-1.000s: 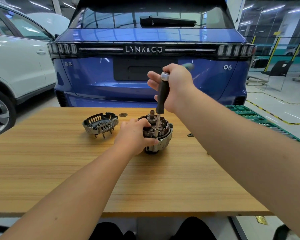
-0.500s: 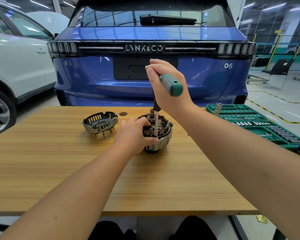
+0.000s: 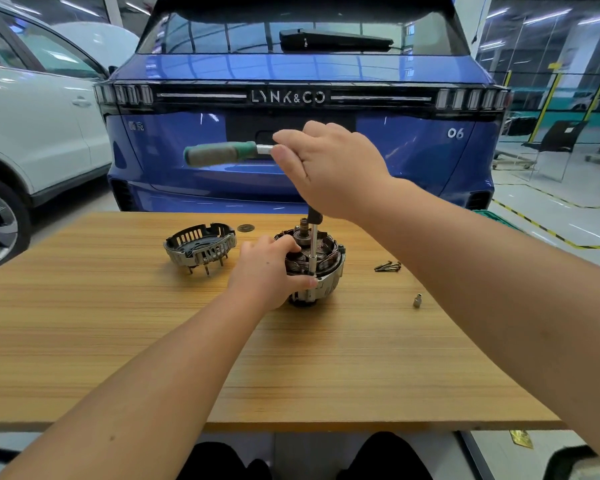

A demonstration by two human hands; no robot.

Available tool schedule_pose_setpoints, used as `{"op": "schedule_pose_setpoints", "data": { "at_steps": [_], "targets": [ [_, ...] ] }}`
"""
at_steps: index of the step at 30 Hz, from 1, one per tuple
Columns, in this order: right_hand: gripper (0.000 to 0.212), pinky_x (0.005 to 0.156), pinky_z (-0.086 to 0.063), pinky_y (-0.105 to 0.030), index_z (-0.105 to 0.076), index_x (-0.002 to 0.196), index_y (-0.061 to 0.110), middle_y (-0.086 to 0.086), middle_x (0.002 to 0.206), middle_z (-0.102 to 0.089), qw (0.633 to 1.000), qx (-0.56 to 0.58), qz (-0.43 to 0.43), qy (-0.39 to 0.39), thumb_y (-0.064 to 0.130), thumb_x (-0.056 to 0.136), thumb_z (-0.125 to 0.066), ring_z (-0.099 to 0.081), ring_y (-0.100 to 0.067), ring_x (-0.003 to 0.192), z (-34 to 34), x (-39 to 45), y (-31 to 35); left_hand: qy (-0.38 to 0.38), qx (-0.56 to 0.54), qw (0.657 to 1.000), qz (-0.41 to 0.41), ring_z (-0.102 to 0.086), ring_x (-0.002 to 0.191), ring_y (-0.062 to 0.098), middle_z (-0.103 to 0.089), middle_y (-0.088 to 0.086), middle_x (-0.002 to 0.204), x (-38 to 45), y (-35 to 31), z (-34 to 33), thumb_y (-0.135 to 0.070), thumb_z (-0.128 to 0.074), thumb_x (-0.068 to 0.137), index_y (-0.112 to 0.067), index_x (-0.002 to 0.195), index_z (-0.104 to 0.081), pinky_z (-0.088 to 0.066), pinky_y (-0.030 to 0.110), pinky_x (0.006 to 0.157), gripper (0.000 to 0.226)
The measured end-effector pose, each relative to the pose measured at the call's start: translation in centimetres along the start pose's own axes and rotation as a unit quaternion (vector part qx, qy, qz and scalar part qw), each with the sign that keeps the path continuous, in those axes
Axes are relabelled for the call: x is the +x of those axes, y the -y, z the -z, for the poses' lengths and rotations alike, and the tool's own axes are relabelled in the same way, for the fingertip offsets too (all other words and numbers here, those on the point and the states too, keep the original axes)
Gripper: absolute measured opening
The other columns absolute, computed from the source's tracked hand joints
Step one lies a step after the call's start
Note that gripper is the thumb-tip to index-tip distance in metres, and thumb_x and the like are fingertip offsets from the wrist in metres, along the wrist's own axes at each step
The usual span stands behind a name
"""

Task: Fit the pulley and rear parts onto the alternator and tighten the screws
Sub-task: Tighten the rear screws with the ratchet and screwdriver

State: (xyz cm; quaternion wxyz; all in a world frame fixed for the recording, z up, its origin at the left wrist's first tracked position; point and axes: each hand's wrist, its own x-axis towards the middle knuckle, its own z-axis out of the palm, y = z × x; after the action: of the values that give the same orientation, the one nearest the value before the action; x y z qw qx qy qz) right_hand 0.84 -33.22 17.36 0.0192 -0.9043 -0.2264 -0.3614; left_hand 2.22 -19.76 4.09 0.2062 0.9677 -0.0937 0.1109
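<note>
The alternator body (image 3: 326,261) stands upright in the middle of the wooden table (image 3: 118,323), its shaft and copper windings facing up. My left hand (image 3: 271,268) grips its left side. My right hand (image 3: 329,168) holds the head of a ratchet wrench above it. The wrench's green handle (image 3: 219,154) points left, level with the table. A thin extension bar (image 3: 313,247) runs straight down from my right hand to the housing's front rim. The rear cover (image 3: 200,247), a slotted metal ring with studs, lies to the left. Several screws (image 3: 388,266) lie to the right.
A small socket (image 3: 417,301) stands near the table's right side. A dark washer (image 3: 245,227) lies behind the rear cover. A blue car (image 3: 413,150) is parked just beyond the table, a white car (image 3: 32,116) at the left. A green tool tray edge (image 3: 485,213) shows at the right.
The wrench handle has swung round from pointing toward me to pointing left. My right hand has turned with it. My left hand has stayed on the alternator.
</note>
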Motion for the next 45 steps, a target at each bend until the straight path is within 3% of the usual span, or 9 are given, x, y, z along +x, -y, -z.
{"op": "schedule_pose_setpoints", "data": {
  "at_steps": [4, 8, 13, 19, 23, 30, 33, 38, 45],
  "targets": [
    [0.037, 0.052, -0.026, -0.030, -0.048, 0.074, 0.020, 0.001, 0.068, -0.047, 0.991, 0.034, -0.090, 0.091, 0.035, 0.105, -0.033, -0.043, -0.022, 0.062, 1.1, 1.7, -0.2, -0.001, -0.002, 1.000, 0.002, -0.034, 0.127, 0.024, -0.050, -0.005, 0.131, 0.1, 0.0, -0.1, -0.066, -0.073, 0.076, -0.038, 0.136, -0.048, -0.036, 0.034, 0.083, 0.071],
    [0.022, 0.058, -0.051, -0.035, -0.059, 0.084, 0.009, -0.011, 0.083, -0.067, 0.946, 0.205, -0.205, 0.147, 0.019, 0.098, -0.044, -0.062, -0.028, 0.071, 2.5, 2.4, -0.4, -0.002, 0.003, 1.000, -0.001, -0.035, 0.127, 0.024, -0.050, -0.005, 0.132, 0.2, 0.0, -0.2, -0.066, -0.073, 0.076, -0.038, 0.137, -0.048, -0.034, 0.034, 0.084, 0.071],
    [0.013, 0.087, -0.054, -0.044, -0.056, 0.101, 0.010, -0.005, 0.077, -0.078, 0.755, 0.502, -0.390, 0.160, 0.017, 0.099, -0.046, -0.077, -0.023, 0.080, 3.1, 1.8, -0.1, -0.003, 0.005, 1.000, 0.000, -0.035, 0.128, 0.024, -0.050, -0.005, 0.133, 0.3, 0.1, -0.3, -0.066, -0.073, 0.075, -0.039, 0.136, -0.048, -0.033, 0.035, 0.085, 0.071],
    [0.021, 0.055, -0.052, -0.030, -0.051, 0.119, 0.013, -0.003, 0.091, -0.078, 0.523, 0.720, -0.446, 0.091, 0.020, 0.099, -0.049, -0.074, -0.018, 0.075, 1.8, 0.5, -0.6, -0.002, 0.002, 1.000, 0.004, -0.035, 0.129, 0.024, -0.049, -0.005, 0.134, 0.4, 0.2, -0.3, -0.065, -0.074, 0.075, -0.039, 0.137, -0.047, -0.040, 0.040, 0.092, 0.072],
    [0.011, 0.074, -0.055, -0.029, -0.060, 0.104, 0.010, -0.004, 0.080, -0.073, 0.420, 0.797, -0.433, -0.021, 0.019, 0.098, -0.061, -0.066, -0.022, 0.081, 0.2, -0.4, -0.3, -0.007, 0.000, 1.000, 0.001, -0.034, 0.129, 0.025, -0.049, -0.005, 0.134, 0.3, 0.2, -0.3, -0.064, -0.074, 0.075, -0.038, 0.136, -0.048, -0.039, 0.040, 0.092, 0.071],
    [0.018, 0.086, -0.053, -0.020, -0.075, 0.101, 0.023, 0.014, 0.089, -0.072, 0.779, 0.553, -0.230, -0.187, 0.028, 0.100, -0.058, -0.065, 0.004, 0.091, -2.1, -2.4, 1.3, -0.007, -0.007, 1.000, -0.003, -0.033, 0.130, 0.024, -0.050, -0.006, 0.133, 0.1, 0.1, -0.3, -0.064, -0.074, 0.076, -0.037, 0.135, -0.049, -0.035, 0.036, 0.086, 0.069],
    [0.021, 0.099, -0.047, -0.032, -0.076, 0.105, 0.008, 0.001, 0.115, -0.069, 0.901, 0.357, -0.112, -0.220, 0.017, 0.101, -0.057, -0.059, -0.014, 0.114, -2.4, -2.5, 1.0, -0.009, -0.013, 1.000, -0.004, -0.033, 0.128, 0.023, -0.050, -0.007, 0.131, 0.0, 0.2, -0.2, -0.064, -0.074, 0.075, -0.038, 0.133, -0.050, -0.034, 0.036, 0.085, 0.068],
    [0.023, 0.065, -0.038, -0.041, -0.068, 0.107, 0.008, -0.008, 0.099, -0.066, 0.988, 0.032, 0.013, -0.154, 0.012, 0.095, -0.049, -0.058, -0.033, 0.089, -1.8, -1.8, 0.0, -0.004, -0.018, 1.000, -0.001, -0.033, 0.127, 0.023, -0.049, -0.006, 0.128, 0.0, 0.2, -0.2, -0.065, -0.074, 0.075, -0.037, 0.133, -0.050, -0.034, 0.035, 0.085, 0.069],
    [0.048, 0.071, -0.030, -0.035, -0.055, 0.127, 0.024, 0.003, 0.095, -0.041, 0.998, -0.051, -0.007, -0.035, 0.053, 0.105, -0.023, -0.040, -0.022, 0.084, -0.7, -0.9, 0.6, -0.011, -0.012, 1.000, -0.005, -0.035, 0.127, 0.024, -0.050, -0.005, 0.130, -0.2, 0.0, -0.2, -0.064, -0.073, 0.077, -0.036, 0.134, -0.049, -0.036, 0.036, 0.087, 0.068]
  ]
}}
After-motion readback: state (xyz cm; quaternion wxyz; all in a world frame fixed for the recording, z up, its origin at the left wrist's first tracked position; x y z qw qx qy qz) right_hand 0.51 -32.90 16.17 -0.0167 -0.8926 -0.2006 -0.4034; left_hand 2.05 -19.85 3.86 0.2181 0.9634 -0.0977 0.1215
